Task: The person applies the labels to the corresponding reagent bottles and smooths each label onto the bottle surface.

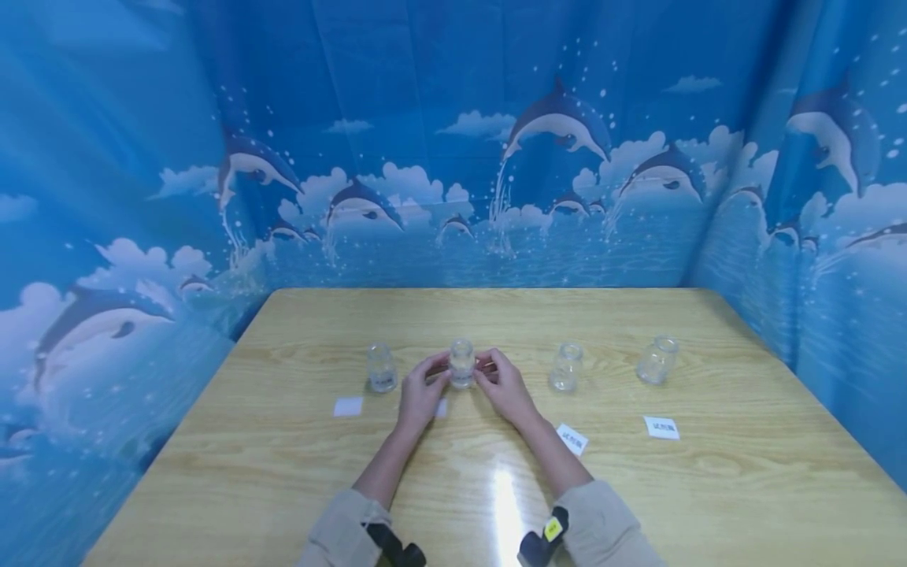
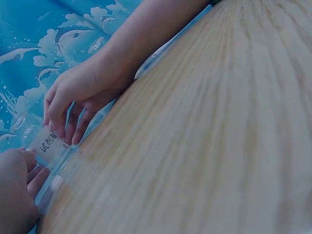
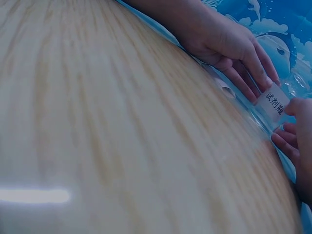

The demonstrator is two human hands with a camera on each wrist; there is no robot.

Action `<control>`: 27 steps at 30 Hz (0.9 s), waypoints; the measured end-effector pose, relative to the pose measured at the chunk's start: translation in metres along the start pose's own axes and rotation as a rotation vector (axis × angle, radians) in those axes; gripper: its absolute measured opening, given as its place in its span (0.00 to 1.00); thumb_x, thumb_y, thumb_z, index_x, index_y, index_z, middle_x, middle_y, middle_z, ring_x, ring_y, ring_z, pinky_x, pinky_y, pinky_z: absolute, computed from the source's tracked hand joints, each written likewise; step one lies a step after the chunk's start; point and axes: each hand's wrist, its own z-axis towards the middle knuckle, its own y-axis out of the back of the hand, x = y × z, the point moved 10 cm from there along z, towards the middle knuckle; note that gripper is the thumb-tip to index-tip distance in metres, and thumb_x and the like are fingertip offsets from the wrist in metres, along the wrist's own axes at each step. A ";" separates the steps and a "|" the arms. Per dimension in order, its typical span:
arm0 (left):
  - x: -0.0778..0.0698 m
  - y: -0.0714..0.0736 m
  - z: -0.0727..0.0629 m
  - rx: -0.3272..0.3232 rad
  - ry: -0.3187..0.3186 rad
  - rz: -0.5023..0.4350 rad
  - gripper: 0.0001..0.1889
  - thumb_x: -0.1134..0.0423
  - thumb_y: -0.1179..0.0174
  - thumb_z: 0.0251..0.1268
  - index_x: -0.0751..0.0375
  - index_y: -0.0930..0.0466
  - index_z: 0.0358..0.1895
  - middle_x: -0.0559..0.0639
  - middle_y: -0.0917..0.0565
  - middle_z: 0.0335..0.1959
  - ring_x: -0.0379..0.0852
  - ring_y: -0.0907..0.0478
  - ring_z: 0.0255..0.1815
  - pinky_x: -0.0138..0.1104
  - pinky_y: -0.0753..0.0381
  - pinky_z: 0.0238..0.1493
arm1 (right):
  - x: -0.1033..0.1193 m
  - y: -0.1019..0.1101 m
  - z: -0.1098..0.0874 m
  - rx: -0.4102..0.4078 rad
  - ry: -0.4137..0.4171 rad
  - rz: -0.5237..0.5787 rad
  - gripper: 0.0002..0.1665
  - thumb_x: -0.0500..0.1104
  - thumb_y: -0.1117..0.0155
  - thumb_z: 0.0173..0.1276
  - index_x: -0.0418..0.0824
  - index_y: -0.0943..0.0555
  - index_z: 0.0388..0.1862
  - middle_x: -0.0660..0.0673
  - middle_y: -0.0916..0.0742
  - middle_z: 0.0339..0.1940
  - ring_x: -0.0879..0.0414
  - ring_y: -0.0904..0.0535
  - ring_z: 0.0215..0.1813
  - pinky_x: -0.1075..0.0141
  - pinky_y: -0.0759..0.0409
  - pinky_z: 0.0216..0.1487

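Note:
Between both hands stands a clear glass bottle (image 1: 462, 358) on the wooden table. My left hand (image 1: 423, 387) holds its left side, thumb in front, and my right hand (image 1: 501, 387) holds its right side in the same way. In the right wrist view, a white paper label (image 3: 271, 105) with black handwritten characters lies against the bottle's front, the thumbs at its edges. The fingers behind the glass are partly hidden. Just left of my left hand is another glass bottle (image 1: 382, 368), with dark marks low on it.
Two more glass bottles, one (image 1: 566, 367) nearer and one (image 1: 657, 361) farther, stand to the right. Before them lie written labels, one (image 1: 571, 439) beside my right forearm, another (image 1: 662, 428) farther right. A white paper piece (image 1: 348, 406) lies left; another (image 1: 442, 407) is partly hidden.

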 end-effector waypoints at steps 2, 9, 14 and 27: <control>-0.001 0.000 0.000 -0.001 -0.003 0.003 0.17 0.73 0.39 0.56 0.67 0.24 0.50 0.59 0.19 0.44 0.53 0.22 0.46 0.37 0.24 0.49 | 0.000 -0.002 0.000 0.002 -0.009 -0.042 0.17 0.30 0.36 0.57 0.30 0.28 0.45 0.39 0.21 0.40 0.47 0.22 0.41 0.62 0.21 0.43; 0.000 0.000 0.000 -0.007 0.000 0.016 0.17 0.72 0.39 0.56 0.66 0.23 0.50 0.59 0.19 0.43 0.52 0.22 0.46 0.37 0.24 0.49 | 0.004 -0.008 -0.002 -0.023 0.032 -0.281 0.30 0.45 0.27 0.52 0.35 0.32 0.47 0.43 0.24 0.44 0.52 0.22 0.39 0.65 0.21 0.39; 0.000 0.000 0.000 -0.011 -0.015 0.013 0.16 0.73 0.39 0.56 0.67 0.23 0.50 0.59 0.19 0.43 0.53 0.22 0.45 0.38 0.24 0.49 | 0.007 -0.010 -0.002 -0.012 0.054 -0.259 0.25 0.40 0.31 0.55 0.34 0.33 0.46 0.40 0.23 0.43 0.50 0.21 0.40 0.67 0.21 0.41; -0.003 0.000 -0.001 -0.003 -0.034 0.008 0.16 0.72 0.40 0.57 0.68 0.23 0.50 0.60 0.19 0.43 0.55 0.22 0.46 0.40 0.24 0.49 | 0.003 -0.008 -0.003 -0.027 -0.025 -0.188 0.25 0.50 0.34 0.59 0.37 0.31 0.45 0.43 0.22 0.44 0.52 0.21 0.41 0.67 0.21 0.41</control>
